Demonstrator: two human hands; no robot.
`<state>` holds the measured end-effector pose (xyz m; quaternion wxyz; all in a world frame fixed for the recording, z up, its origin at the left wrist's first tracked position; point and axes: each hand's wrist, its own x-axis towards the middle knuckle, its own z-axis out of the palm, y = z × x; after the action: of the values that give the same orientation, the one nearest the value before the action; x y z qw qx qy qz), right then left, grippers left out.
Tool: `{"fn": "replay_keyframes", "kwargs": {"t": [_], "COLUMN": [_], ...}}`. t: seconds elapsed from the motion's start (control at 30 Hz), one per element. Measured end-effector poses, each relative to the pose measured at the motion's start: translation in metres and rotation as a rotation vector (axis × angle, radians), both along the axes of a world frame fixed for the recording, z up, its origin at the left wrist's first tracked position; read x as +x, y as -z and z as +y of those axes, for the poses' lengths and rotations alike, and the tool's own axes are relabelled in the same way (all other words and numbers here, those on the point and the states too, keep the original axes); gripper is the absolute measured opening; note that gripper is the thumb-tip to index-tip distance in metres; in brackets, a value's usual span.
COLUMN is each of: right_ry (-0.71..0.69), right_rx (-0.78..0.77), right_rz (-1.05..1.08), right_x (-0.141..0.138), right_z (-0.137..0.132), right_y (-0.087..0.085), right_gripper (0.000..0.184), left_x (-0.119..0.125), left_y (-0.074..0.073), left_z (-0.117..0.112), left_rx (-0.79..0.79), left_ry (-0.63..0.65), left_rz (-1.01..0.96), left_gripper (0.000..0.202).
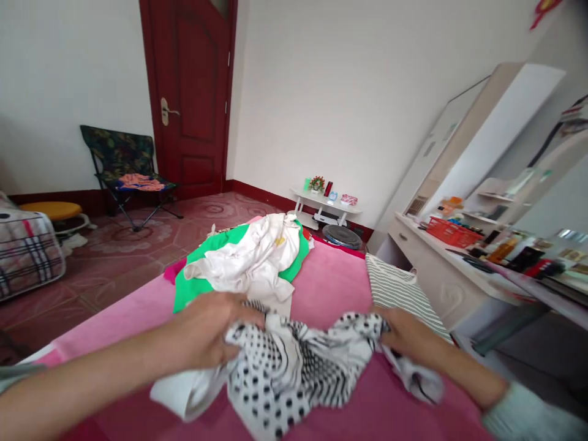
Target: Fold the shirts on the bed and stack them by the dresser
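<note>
Head camera view, looking down over a bed covered in a pink bedspread (pixel 331 288). Both bare hands are gripping one black-and-white polka-dot garment (pixel 294 367), which is lying crumpled on the near part of the bed. The left hand (pixel 209 327) is closing over the garment's left end, fingers curled into the cloth. The right hand (pixel 407 337) is clutching its right end, with a loose flap lying under the forearm. The garment's long axis is running left to right between the two hands and bunching in the middle, so each hand is sitting at one end and neither is nearer than the other. A white band of the cloth is trailing out to the near left, below the left forearm. Just beyond the left hand, farther up the bed, a pile of white and green clothes (pixel 248 257) is lying, its near edge almost touching the garment. A striped pillow (pixel 399 288) is resting just beyond the right hand, beside a white dressing table (pixel 432 269).
</note>
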<state>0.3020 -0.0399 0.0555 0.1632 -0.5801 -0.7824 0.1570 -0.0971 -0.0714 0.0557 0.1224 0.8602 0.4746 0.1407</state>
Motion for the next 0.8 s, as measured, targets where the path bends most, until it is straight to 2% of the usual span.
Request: {"fn": "replay_keyframes", "kwargs": {"t": [0.07,0.13,0.17,0.2,0.23,0.27,0.33,0.37,0.43,0.5,0.57,0.63,0.7,0.8], "right_ry": [0.024,0.117,0.130,0.155,0.194,0.251,0.401,0.475,0.648,0.781,0.846,0.907,0.921,0.896], "right_rx": [0.070,0.214,0.277,0.336,0.368,0.379,0.333,0.297,0.213,0.159,0.134,0.158,0.168,0.142], "right_rz": [0.139,0.424,0.536,0.595,0.606,0.578,0.424,0.309,0.031,-0.119,-0.161,-0.212,-0.247,-0.273], "right_x": [-0.019,-0.032,-0.033,-0.030,-0.022,-0.009,0.029,0.052,0.099,0.140,0.169,0.187,0.194,0.187], "right_z": [0.047,0.093,0.113,0.131,0.146,0.157,0.167,0.166,0.155,0.135,0.115,0.101,0.097,0.101], "right_y": [-0.047,-0.087,-0.100,-0.106,-0.104,-0.095,-0.058,-0.032,0.022,0.071,0.106,0.125,0.130,0.118], "right_gripper": [0.020,0.041,0.057,0.068,0.074,0.076,0.076,0.073,0.064,0.056,0.051,0.052,0.052,0.041], "left_x": [-0.018,-0.036,-0.042,-0.046,-0.047,-0.046,-0.036,-0.029,-0.015,-0.003,0.003,0.005,0.005,0.004], "left_y": [-0.039,-0.070,-0.078,-0.080,-0.075,-0.064,-0.027,-0.005,0.036,0.063,0.073,0.072,0.068,0.065], "left_z": [0.026,0.054,0.067,0.079,0.091,0.101,0.117,0.123,0.129,0.131,0.129,0.127,0.126,0.127], "left_rx": [0.234,0.517,0.606,0.644,0.633,0.576,0.373,0.294,0.289,0.296,0.304,0.308,0.303,0.296], "left_ry": [-0.173,-0.381,-0.433,-0.449,-0.449,-0.430,-0.392,-0.359,-0.367,-0.405,-0.427,-0.426,-0.429,-0.432], "left_rz": [-0.066,-0.172,-0.205,-0.220,-0.217,-0.194,-0.088,-0.027,0.065,0.099,0.111,0.123,0.131,0.125], "left_gripper": [0.043,0.043,0.044,0.045,0.047,0.047,0.046,0.044,0.046,0.048,0.048,0.047,0.047,0.048]}}
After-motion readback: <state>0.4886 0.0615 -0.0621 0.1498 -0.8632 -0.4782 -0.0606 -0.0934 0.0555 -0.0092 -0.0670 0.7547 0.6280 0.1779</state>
